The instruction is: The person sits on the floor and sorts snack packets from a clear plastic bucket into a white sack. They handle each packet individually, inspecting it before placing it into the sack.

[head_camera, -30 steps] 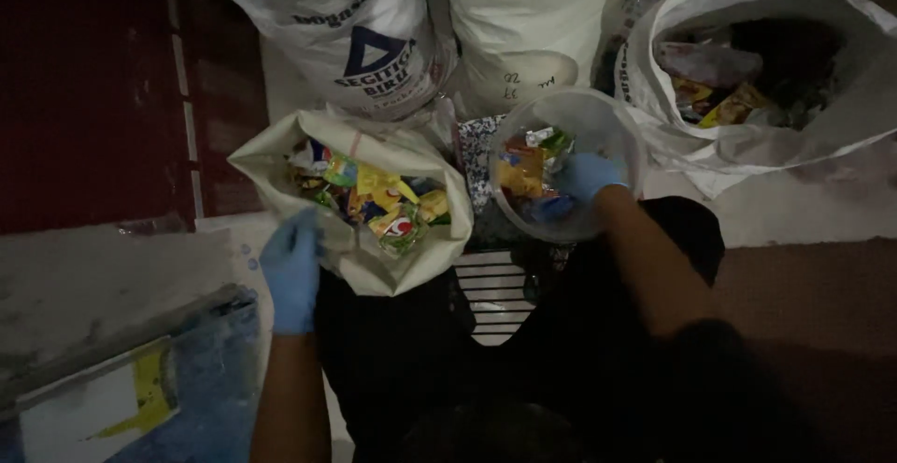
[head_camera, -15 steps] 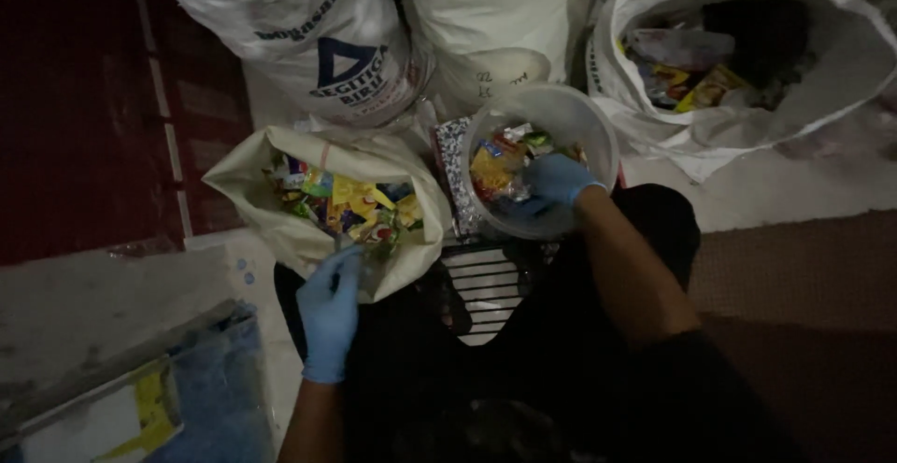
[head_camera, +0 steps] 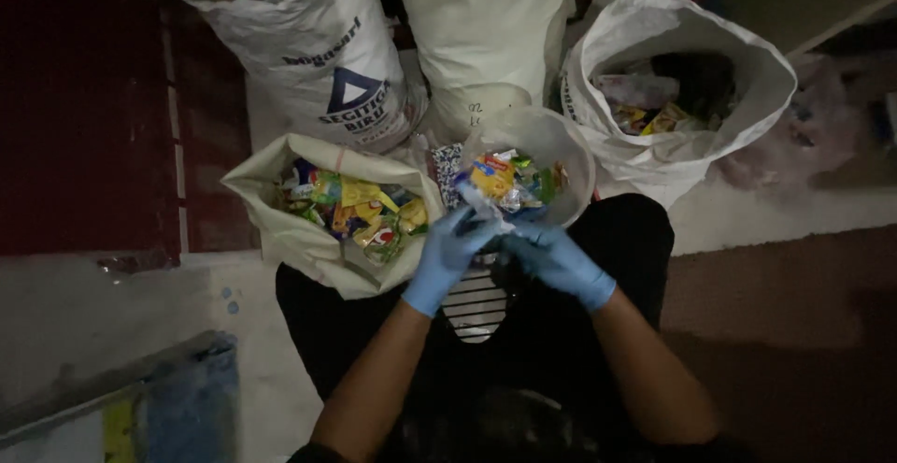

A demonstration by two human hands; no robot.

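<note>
Blue-gloved left hand (head_camera: 447, 256) and right hand (head_camera: 557, 259) pinch one wrapper (head_camera: 484, 209).

Your cream bag (head_camera: 308, 239) at left holds yellow, green and blue wrappers (head_camera: 360, 209). The white tub (head_camera: 561, 145) ahead holds more packets (head_camera: 509, 181). Behind stand white sacks, one (head_camera: 318, 52) bearing a dark blue triangle label (head_camera: 350, 89).

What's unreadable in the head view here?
- Small wrapper between the left hand and right hand: kind unclear, too small and blurred; grip of each hand uncertain.
- Bottom of the white bucket: hidden under packets.
- Deep inside of the open sack, right: in shadow.
- Tall sack, top left: cut off by the frame edge.
</note>
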